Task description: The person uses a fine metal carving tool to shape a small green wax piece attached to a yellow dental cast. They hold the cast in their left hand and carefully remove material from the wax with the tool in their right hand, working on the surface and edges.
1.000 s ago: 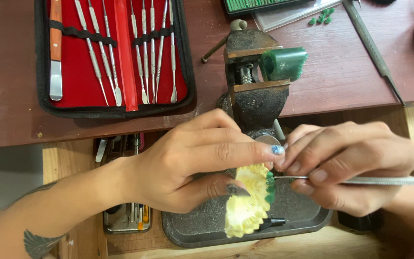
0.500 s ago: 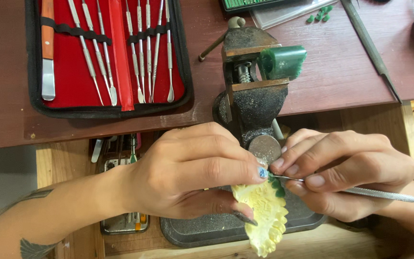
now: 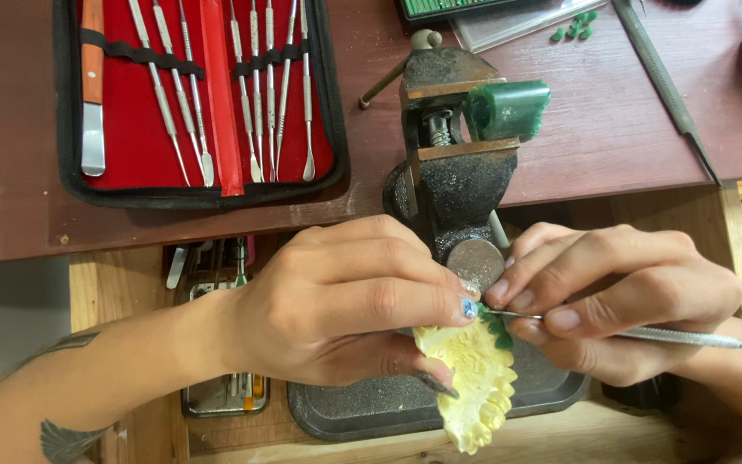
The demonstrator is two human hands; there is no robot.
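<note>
My left hand (image 3: 345,301) grips a pale yellow carved piece (image 3: 474,382) with a scalloped edge and a green patch at its top right. It rests over the black base (image 3: 362,412) of a small bench vise. My right hand (image 3: 611,296) pinches a thin metal carving tool (image 3: 689,337), held level, with its tip on the green patch next to my left fingertip. The fingertips of both hands nearly touch there.
A black bench vise (image 3: 453,146) stands at the table edge with a green block (image 3: 508,107) in its jaws. An open red-lined case (image 3: 195,94) holds several metal tools at the back left. A long file (image 3: 663,82) lies on the right. An open drawer (image 3: 212,275) holds more tools.
The yellow piece has turned and now hangs lower, its scalloped edge pointing down. Both hands have stayed close together at its top, with the tool tip still on the green patch.
</note>
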